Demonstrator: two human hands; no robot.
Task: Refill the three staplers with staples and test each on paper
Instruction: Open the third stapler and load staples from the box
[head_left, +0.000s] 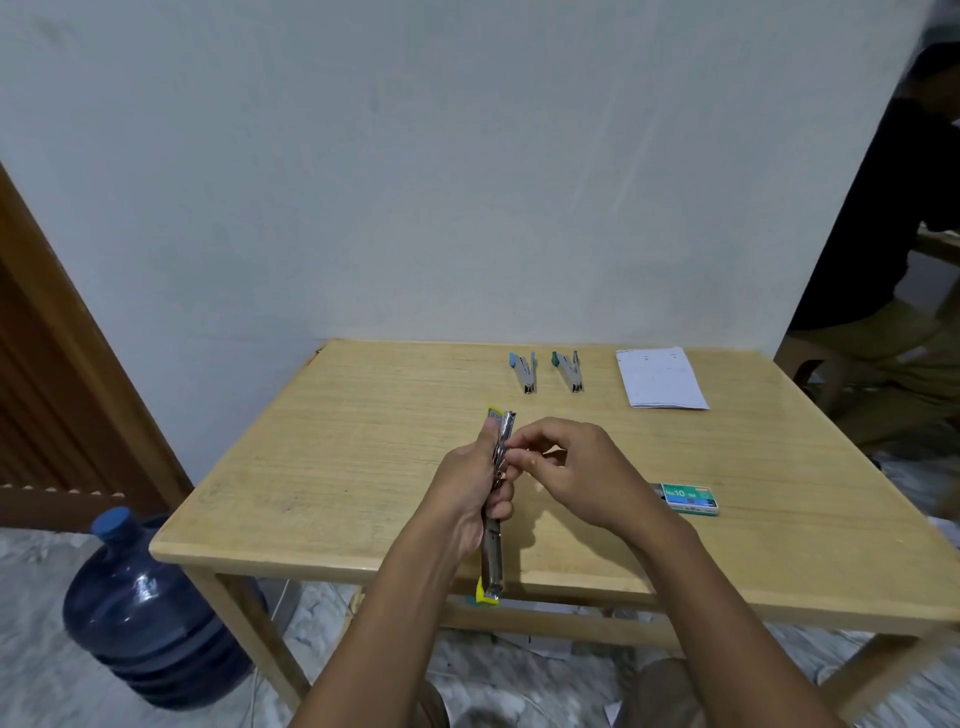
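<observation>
The left hand (470, 483) grips the opened yellow stapler (496, 499) steady at frame centre, so the right hand's (571, 473) pinching fingertips can feed staples in.

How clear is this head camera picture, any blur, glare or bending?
Head view: soft, even indoor light; a faint shadow of the right hand falls on the table beside the yellow stapler; a small highlight glints on the water bottle; the person at the right edge is blurred; wide-angle bending shows toward the corners.
</observation>
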